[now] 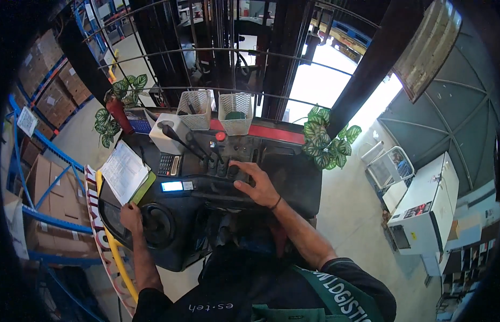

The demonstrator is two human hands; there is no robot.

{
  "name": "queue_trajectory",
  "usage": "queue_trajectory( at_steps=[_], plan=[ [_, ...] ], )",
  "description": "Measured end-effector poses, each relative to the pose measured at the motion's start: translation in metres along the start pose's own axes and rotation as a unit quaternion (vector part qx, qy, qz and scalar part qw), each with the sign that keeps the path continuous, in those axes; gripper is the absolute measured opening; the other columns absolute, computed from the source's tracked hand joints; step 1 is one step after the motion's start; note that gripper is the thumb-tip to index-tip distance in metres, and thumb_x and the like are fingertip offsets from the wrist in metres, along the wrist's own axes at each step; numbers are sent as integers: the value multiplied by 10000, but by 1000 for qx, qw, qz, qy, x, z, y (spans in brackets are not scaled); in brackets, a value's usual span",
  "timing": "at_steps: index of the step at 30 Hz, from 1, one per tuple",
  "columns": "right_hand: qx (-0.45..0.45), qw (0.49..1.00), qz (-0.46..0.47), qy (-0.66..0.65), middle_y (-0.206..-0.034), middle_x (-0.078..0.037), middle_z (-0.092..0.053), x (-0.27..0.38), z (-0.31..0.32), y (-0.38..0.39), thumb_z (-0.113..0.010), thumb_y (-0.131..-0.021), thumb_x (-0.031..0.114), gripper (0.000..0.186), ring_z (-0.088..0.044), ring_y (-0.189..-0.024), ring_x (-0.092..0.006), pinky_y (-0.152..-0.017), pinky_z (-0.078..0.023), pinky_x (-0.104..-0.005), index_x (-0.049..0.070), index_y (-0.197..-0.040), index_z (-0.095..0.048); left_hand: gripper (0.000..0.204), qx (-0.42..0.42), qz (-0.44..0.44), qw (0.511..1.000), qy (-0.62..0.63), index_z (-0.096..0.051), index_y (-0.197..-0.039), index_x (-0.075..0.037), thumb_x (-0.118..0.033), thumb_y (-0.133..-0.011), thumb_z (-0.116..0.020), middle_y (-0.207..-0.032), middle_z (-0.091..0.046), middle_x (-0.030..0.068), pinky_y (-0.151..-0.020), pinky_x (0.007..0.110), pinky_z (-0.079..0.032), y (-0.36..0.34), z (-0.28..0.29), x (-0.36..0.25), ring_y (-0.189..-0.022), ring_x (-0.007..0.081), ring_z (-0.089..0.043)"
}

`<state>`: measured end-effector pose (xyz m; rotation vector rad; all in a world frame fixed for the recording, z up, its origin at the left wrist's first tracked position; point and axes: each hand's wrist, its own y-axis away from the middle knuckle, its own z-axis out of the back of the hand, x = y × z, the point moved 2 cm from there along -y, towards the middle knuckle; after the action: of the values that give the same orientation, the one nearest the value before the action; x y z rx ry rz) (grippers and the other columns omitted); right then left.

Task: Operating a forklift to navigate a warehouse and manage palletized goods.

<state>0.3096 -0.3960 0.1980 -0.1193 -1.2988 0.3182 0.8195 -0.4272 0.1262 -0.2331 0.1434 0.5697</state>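
Note:
My left hand is closed at the left rim of the steering wheel, beside a green clipboard with papers; what its fingers hold is hidden. My right hand lies over the rightmost short control lever, fingertips on it and thumb held apart. Other levers stand left of it, near a red button. A calculator and lit display sit on the black console.
Mesh baskets, a white box and leafy plants line the console's front, below mast bars. Blue racking with cartons and a yellow rail stand left. A white cabinet and folded trolley stand right.

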Motion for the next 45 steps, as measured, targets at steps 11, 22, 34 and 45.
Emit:
queue_trajectory(
  at_steps=[11,22,34,45],
  plan=[
    [-36,998,29,47,-1358,-156,-583,7,2,7,-691,-897,400,669,-532,-1266,-315,-1101,-370,-402,70,-1444,-496,434,-45,-370,812,450,-572,-1322,-17,-289,-986,-607,-1318,-582,191,-1058,401,-403,19,73,-282,-1225,329,-550],
    [-63,997,-5,-45,-1420,-192,-523,-24,27,5,-689,-933,422,725,-551,-1245,-307,-1069,-422,-413,46,-1489,-416,433,-128,-340,838,406,-596,-823,-8,-369,-1038,-492,-751,-594,196,-626,473,-445,-25,33,-396,-710,415,-598],
    [-66,998,8,1,-1324,-180,-591,-39,31,4,-704,-924,259,530,-573,-1239,-321,-1042,-449,-403,31,-1370,-531,371,-199,-344,826,400,-565,-796,-33,-309,-1038,-515,-704,-560,194,-587,479,-435,-24,27,-404,-678,421,-586],
    [-98,992,-40,61,-1259,-208,-652,-69,29,14,-750,-880,285,558,-627,-1192,-342,-1006,-488,-413,26,-1338,-564,380,-183,-333,825,418,-513,-773,-31,-301,-1039,-520,-701,-526,185,-575,478,-406,-34,10,-396,-652,416,-550]
  ],
)
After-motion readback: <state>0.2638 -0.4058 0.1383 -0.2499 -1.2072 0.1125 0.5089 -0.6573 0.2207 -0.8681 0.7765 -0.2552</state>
